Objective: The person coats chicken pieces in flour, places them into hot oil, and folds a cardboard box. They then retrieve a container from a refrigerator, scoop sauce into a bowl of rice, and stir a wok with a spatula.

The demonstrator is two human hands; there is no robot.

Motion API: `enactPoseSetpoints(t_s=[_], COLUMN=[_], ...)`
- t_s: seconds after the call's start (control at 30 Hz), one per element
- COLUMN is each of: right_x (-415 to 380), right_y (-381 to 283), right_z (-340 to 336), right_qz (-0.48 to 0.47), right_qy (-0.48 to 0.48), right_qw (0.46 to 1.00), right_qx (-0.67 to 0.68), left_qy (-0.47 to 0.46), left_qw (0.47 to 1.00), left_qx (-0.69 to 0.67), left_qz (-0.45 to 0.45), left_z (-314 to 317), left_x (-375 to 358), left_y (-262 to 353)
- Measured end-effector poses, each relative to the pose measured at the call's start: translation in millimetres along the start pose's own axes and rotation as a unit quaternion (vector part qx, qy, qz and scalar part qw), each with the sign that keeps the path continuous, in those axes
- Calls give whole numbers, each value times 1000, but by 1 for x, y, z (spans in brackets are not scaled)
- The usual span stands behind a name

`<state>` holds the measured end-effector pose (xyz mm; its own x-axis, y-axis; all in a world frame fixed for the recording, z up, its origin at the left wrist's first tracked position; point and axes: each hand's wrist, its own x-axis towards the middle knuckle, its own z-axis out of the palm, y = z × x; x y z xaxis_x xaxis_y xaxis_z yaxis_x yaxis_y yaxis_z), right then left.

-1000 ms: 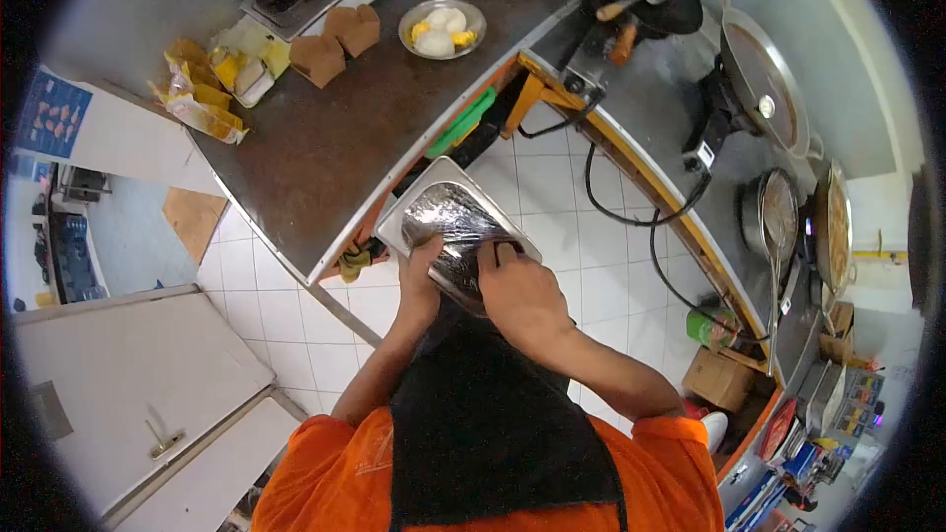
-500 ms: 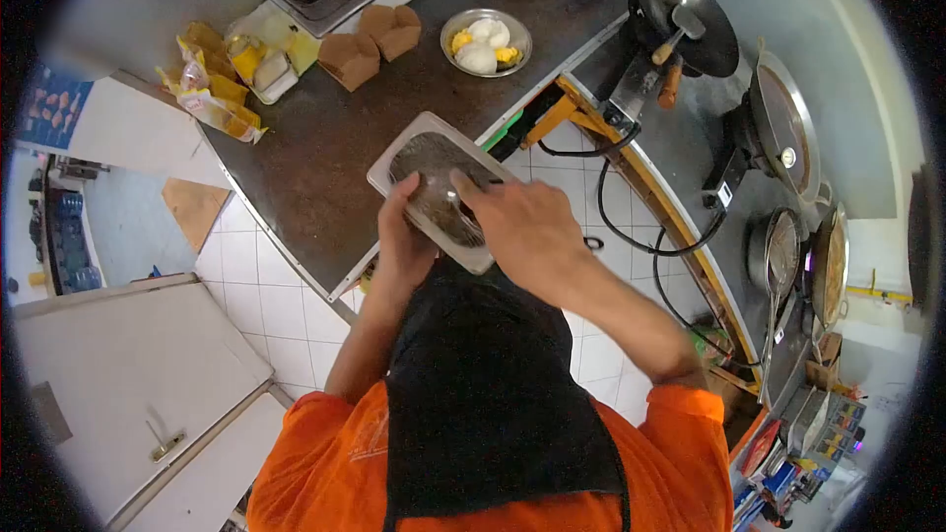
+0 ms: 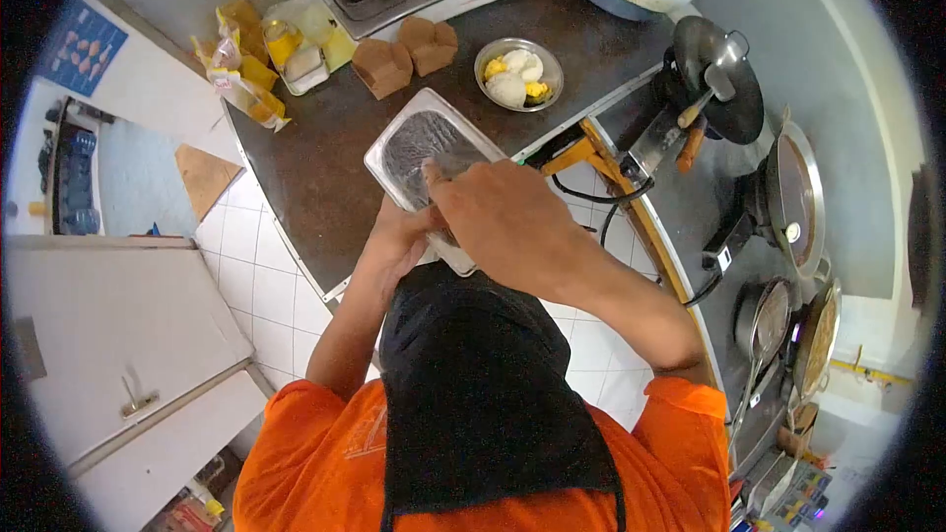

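Holding container (image 3: 419,143) near dark kitchen counter (image 3: 315,167)

head view: mounted on the person's head | facing: forward, steeply down past the black cloth apron (image 3: 493,404) | lens: very wide, curved edges, dark corners | range: close, left hand (image 3: 402,238), right hand (image 3: 507,212) and pale rectangular film-covered container (image 3: 390,132) near centre | reach: dark brown flat countertop (image 3: 305,177) ahead, pale grey smooth wall (image 3: 823,69) at right

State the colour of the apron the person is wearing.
The apron is black; it shows best in the head view.
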<state>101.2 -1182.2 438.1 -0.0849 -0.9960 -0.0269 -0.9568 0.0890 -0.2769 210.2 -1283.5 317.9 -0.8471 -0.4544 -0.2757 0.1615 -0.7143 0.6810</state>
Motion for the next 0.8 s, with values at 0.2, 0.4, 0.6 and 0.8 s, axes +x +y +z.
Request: enactPoseSetpoints(t_s=[0.2, 0.4, 0.6, 0.8], right_x=[-14, -12, -13, -23], right_y=[22, 25, 44, 41], right_z=[-18, -10, 23, 50], right_qz=[54, 120, 85, 109], right_qy=[61, 23, -37, -28], right_qw=[992, 979, 978, 983], right_qx=[-96, -163, -185, -145], left_qy=[135, 129, 137, 176], left_qw=[985, 985, 968, 955], left_qx=[-1, 77, 168, 231], left_qz=[104, 84, 130, 54], left_z=[23, 29, 43, 33], left_x=[5, 19, 20, 18], left_y=[-4, -7, -3, -11])
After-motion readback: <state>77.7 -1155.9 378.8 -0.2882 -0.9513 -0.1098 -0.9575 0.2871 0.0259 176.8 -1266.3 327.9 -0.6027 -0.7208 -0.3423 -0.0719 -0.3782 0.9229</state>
